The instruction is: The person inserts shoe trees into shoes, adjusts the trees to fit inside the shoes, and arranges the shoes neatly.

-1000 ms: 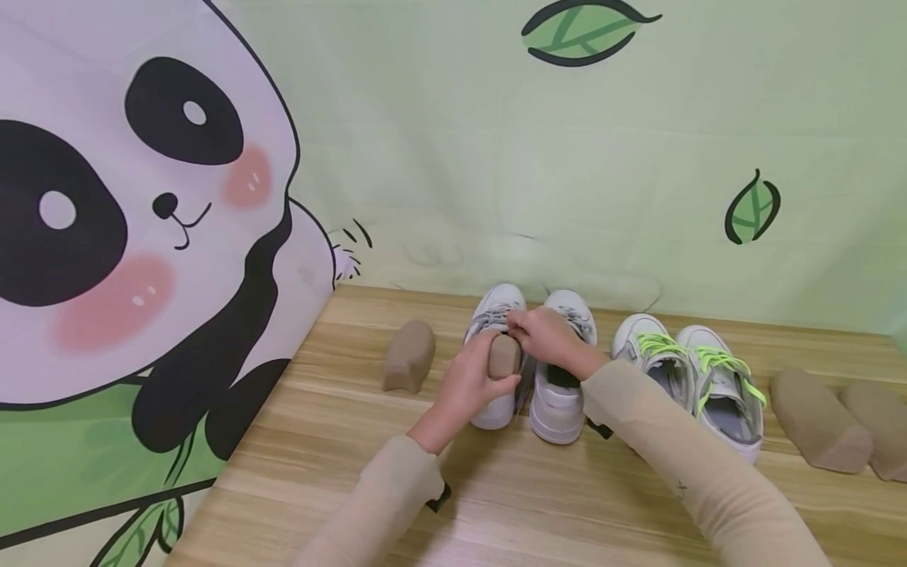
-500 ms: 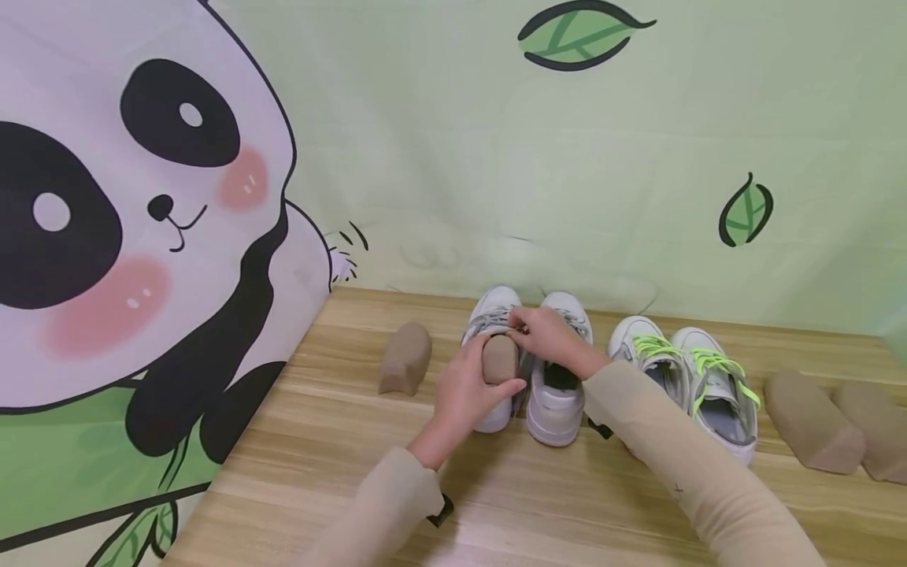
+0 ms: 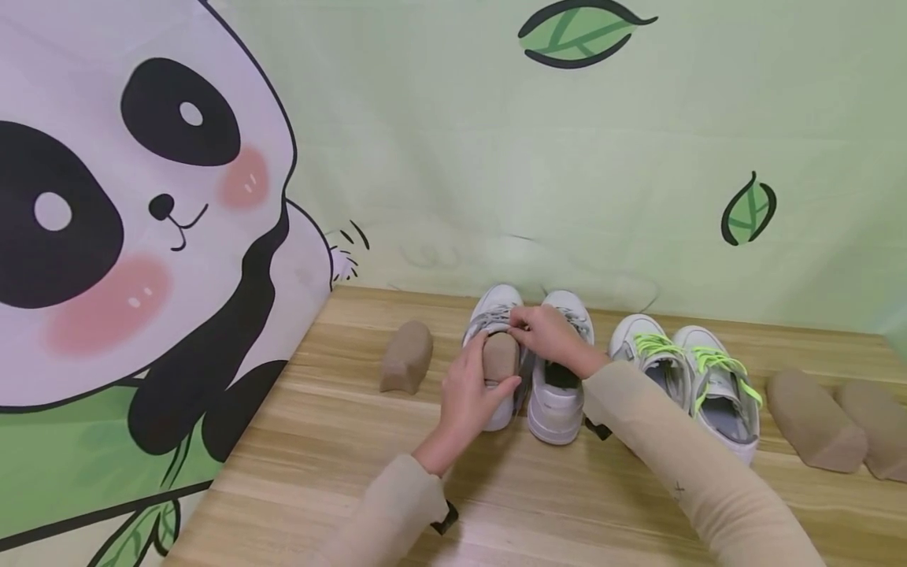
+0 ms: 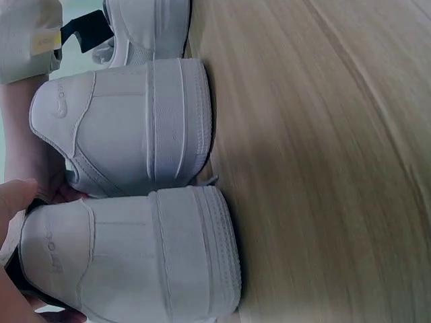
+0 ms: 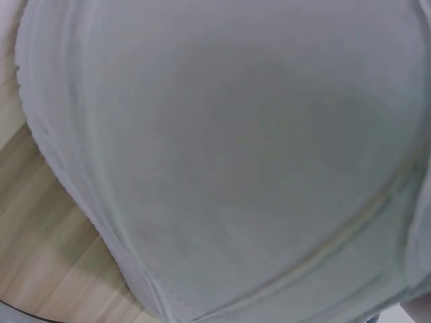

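Note:
A brown moulded shoe insert stands in the opening of the leftmost white sneaker. My left hand grips this insert, fingers along its left side and the thumb at its rear lower edge. From the right, my right hand reaches across the neighbouring white sneaker and pinches the leftmost sneaker near its tongue and grey laces. Its fingertips are partly hidden. In the left wrist view, the thumb lies by the collar of the nearer sneaker. A blurred white shoe surface fills the right wrist view.
Left of the sneakers lies another brown insert. On the right stand two white sneakers with neon-green laces, then two more brown inserts. All rest on a wood-grain surface against a green panda-print backdrop.
My left hand and wrist have shifted slightly, still gripping the insert in the shoe opening. My right hand keeps its place near the tongue. The other shoes and inserts have not moved.

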`<act>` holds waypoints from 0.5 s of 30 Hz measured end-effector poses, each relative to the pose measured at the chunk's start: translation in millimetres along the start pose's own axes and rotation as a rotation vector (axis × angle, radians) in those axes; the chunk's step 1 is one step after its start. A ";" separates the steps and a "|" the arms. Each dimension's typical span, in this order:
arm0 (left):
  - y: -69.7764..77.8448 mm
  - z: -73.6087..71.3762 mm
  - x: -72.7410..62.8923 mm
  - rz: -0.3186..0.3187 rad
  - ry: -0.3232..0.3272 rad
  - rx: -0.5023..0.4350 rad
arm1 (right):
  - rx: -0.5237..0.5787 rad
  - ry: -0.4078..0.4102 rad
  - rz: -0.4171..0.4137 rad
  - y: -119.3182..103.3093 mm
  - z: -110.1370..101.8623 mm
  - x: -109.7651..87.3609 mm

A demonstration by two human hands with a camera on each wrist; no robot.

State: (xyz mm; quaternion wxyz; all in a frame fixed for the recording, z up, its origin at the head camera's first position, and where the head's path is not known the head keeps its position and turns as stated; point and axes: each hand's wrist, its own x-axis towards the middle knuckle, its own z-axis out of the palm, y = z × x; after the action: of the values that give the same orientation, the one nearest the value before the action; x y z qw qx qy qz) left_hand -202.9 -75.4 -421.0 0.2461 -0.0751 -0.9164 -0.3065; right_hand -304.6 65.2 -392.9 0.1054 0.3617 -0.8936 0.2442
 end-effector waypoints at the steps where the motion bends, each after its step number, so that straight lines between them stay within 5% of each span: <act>1: -0.5 0.1 0.6 -0.001 -0.007 -0.007 | 0.001 0.007 -0.003 -0.1 -0.1 -0.2; 15: -0.4 2.1 7.7 -0.062 -0.089 -0.067 | -0.005 0.023 -0.013 0.6 1.9 -1.5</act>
State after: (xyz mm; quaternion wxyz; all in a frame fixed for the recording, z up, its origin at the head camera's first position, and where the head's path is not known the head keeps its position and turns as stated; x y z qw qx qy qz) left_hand -210.6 -74.5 -418.8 0.1930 -0.0684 -0.9176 -0.3407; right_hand -303.9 65.4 -395.2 0.1183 0.3644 -0.8905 0.2455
